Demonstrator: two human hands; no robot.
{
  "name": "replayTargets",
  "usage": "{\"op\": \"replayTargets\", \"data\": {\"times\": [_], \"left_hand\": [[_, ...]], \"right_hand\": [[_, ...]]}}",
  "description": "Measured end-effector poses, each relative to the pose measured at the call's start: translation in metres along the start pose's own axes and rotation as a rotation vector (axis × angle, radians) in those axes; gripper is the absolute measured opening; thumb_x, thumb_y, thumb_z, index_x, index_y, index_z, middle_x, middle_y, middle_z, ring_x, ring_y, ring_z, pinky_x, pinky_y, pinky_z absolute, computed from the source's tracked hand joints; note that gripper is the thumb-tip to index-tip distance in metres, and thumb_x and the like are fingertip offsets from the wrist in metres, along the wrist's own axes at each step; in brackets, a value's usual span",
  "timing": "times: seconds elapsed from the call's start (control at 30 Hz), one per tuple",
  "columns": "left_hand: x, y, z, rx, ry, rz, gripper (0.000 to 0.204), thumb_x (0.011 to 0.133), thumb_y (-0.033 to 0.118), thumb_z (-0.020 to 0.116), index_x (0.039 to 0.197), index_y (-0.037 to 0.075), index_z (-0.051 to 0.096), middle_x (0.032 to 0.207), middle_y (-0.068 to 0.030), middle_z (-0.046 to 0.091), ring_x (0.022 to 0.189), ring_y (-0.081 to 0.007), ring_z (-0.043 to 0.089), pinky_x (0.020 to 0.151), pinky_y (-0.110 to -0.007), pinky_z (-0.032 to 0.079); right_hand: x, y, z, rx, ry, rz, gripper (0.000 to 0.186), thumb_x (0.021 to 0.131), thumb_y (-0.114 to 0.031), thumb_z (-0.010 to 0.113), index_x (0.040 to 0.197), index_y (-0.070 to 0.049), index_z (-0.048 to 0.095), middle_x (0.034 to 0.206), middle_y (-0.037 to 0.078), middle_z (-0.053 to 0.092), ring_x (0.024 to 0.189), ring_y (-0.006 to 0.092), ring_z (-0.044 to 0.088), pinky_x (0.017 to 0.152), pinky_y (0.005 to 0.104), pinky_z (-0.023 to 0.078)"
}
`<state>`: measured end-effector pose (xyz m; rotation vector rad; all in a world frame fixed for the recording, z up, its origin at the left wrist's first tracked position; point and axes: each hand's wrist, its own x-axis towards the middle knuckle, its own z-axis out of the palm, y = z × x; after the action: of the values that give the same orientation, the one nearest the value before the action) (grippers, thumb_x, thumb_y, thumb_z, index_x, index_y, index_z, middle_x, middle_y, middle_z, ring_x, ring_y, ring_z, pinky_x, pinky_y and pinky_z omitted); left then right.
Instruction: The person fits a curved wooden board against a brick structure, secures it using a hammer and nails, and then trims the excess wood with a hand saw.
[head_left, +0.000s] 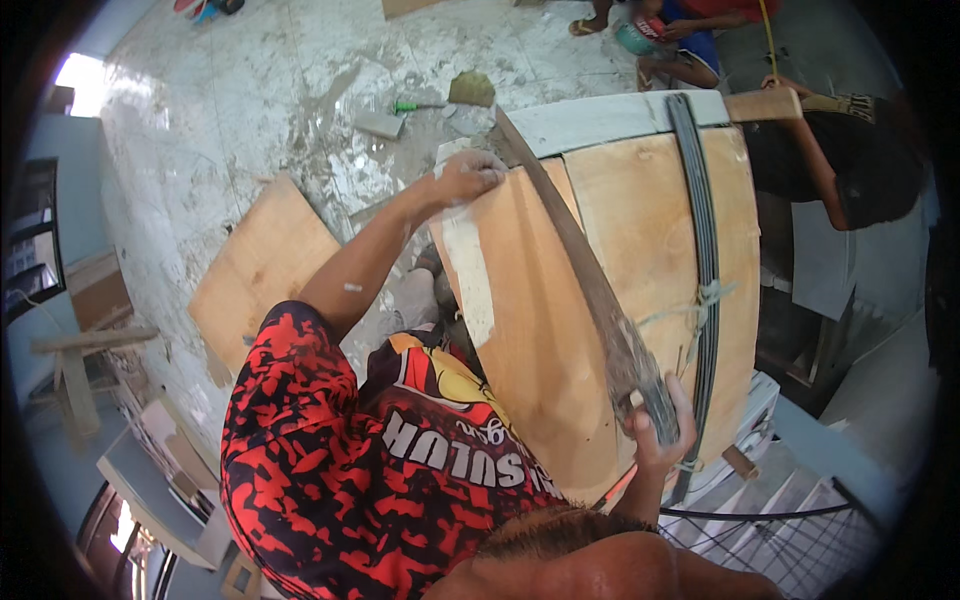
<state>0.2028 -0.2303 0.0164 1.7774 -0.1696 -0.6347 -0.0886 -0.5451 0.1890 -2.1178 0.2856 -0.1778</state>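
A long dark strip of wood [575, 245] lies slantwise across light brown plywood [530, 300], from its far edge to its near right part. My right hand [665, 435] grips the strip's near end, where the wood looks rough and grey. A small pale bit shows by the thumb. At the plywood's far left corner rests my left hand [470, 178], dusty, its fingers curled closed close to the strip's far end. What those fingers hold, if anything, is hidden. Dark bars [700, 230], tied with pale cord, run over the plywood to the right of the strip.
Another plywood piece [262, 265] lies on the dusty floor to the left. A green-handled tool [418, 105] sits beyond my left hand. One person [830, 160] is close at the right; another [690, 40] crouches at the back. Railing [780, 545] stands at lower right.
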Motion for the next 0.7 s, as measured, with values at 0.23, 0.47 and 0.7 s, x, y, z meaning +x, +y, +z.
{"op": "replayTargets", "data": {"times": [0.23, 0.47, 0.7], "left_hand": [[-0.024, 0.025, -0.003, 0.205, 0.032, 0.012, 0.029, 0.093, 0.03, 0.052, 0.094, 0.003, 0.062, 0.074, -0.014, 0.061, 0.068, -0.0197, 0.057, 0.066, -0.034, 0.046], [-0.023, 0.035, -0.004, 0.102, 0.1, 0.009, 0.024, 0.089, 0.026, 0.055, 0.09, 0.004, 0.063, 0.068, -0.0188, 0.057, 0.06, -0.0338, 0.056, 0.059, -0.043, 0.04], [-0.02, 0.055, -0.01, 0.318, 0.067, -0.058, 0.017, 0.087, 0.019, 0.056, 0.09, 0.005, 0.065, 0.071, -0.0159, 0.061, 0.065, -0.0362, 0.056, 0.065, -0.041, 0.044]], "right_hand": [[0.009, -0.028, -0.034, -0.324, 0.001, 0.07, 0.073, 0.078, -0.053, 0.072, 0.107, 0.012, 0.058, 0.079, 0.015, 0.066, 0.065, 0.0198, 0.063, 0.061, 0.0309, 0.051], [0.035, -0.069, -0.043, -0.446, -0.098, 0.11, 0.077, 0.077, -0.066, 0.064, 0.103, 0.006, 0.058, 0.066, 0.012, 0.065, 0.054, 0.0181, 0.061, 0.052, 0.0304, 0.049], [0.088, -0.117, 0.001, -0.305, -0.197, 0.215, 0.067, 0.075, -0.064, 0.068, 0.087, 0.002, 0.063, 0.057, 0.005, 0.062, 0.047, 0.014, 0.058, 0.047, 0.0255, 0.045]]}}
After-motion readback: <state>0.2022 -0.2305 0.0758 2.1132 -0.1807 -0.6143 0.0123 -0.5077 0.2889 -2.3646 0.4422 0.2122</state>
